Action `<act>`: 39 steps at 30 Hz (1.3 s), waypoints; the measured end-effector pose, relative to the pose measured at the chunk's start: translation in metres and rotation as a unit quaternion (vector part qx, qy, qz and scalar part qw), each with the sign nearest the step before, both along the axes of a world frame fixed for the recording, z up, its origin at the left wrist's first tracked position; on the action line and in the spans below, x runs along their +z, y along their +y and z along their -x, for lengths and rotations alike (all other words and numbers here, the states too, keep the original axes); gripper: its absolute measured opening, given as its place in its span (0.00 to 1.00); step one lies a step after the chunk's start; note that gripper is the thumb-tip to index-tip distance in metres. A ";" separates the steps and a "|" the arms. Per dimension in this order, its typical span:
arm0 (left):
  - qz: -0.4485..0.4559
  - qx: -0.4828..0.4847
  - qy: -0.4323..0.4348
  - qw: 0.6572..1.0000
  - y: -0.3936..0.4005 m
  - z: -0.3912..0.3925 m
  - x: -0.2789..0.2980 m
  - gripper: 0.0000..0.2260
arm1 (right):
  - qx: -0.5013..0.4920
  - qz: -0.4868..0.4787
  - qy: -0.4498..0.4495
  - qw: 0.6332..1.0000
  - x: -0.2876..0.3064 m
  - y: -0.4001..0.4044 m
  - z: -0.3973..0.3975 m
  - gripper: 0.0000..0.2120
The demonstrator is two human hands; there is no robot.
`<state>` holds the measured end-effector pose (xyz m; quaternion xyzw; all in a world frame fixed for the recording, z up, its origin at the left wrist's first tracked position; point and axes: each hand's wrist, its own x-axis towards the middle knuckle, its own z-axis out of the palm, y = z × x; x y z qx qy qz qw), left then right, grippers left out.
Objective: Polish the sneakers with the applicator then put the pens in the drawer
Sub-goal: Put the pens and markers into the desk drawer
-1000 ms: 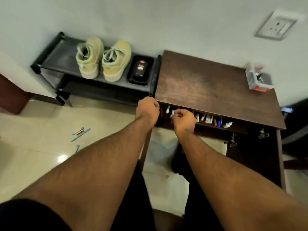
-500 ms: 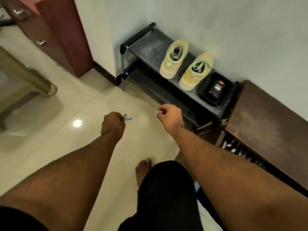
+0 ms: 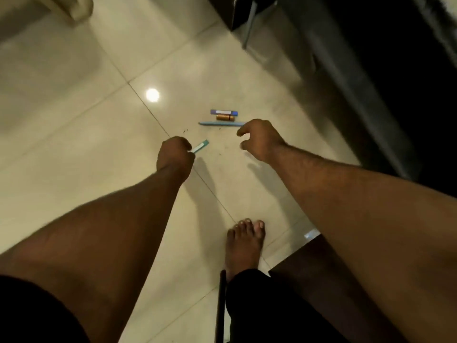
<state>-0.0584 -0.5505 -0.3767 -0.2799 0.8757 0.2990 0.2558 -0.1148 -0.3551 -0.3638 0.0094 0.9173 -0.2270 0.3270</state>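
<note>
Pens (image 3: 221,117) on floor (image 3: 74,144) | left hand (image 3: 175,154) grips teal pen (image 3: 200,146) | right hand (image 3: 259,139) fingers loose

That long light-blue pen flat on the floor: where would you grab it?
Probably near its right end, from above: the light-blue pen lies flat on the tile floor, and the open right hand hovers over that end. A thumb-and-finger pinch across the thin barrel suits it.
</note>
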 end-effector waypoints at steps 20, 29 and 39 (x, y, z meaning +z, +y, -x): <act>0.031 -0.080 -0.024 0.996 0.018 0.002 -0.066 0.10 | 0.152 -0.173 0.062 0.971 -0.087 0.000 0.014 0.10; -0.037 0.007 0.016 0.999 0.097 -0.002 0.039 0.10 | -0.043 -0.099 0.017 0.994 0.049 0.058 -0.036 0.10; -0.224 -0.137 0.134 0.956 0.209 -0.044 0.257 0.07 | -0.385 -0.041 0.170 0.906 0.298 0.145 -0.166 0.07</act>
